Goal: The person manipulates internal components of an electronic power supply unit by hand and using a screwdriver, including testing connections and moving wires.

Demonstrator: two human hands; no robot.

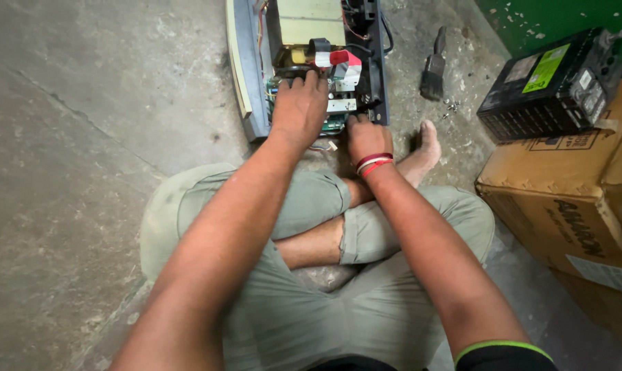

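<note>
- Two hands work inside one opened electrical unit (304,62) that lies on the floor just ahead of the person's crossed legs.
- Left hand (298,106) lies palm down on the unit's inner parts, fingers spread and curled over the components near the yellow-wound coil (292,55); whether it grips anything beneath cannot be told.
- Right hand (366,137) presses its fingertips down at the unit's near right edge, beside the green circuit board (335,124); its fingers are bent, and any small thing held under them is hidden.
- One band of red and white threads (374,163) circles the right wrist.
- One red and white part (344,62) sits in the unit just past the left fingers.
- One pale casing panel (239,69) stands along the unit's left side.
- One dark brush-like tool (433,69) lies on the floor to the right of the unit, with a few small screws (452,104) scattered near it.
- One black battery-like box (551,86) rests on top of the cardboard boxes.
- Two brown cardboard boxes (565,199) show at the right edge, set close together.
- One bare foot (426,148) pokes out beside the right wrist.
- Grey concrete floor (84,137), rough, stained and cracked, carries everything.
- Green painted wall (551,17), chipped in spots, shows at the upper right corner.
</note>
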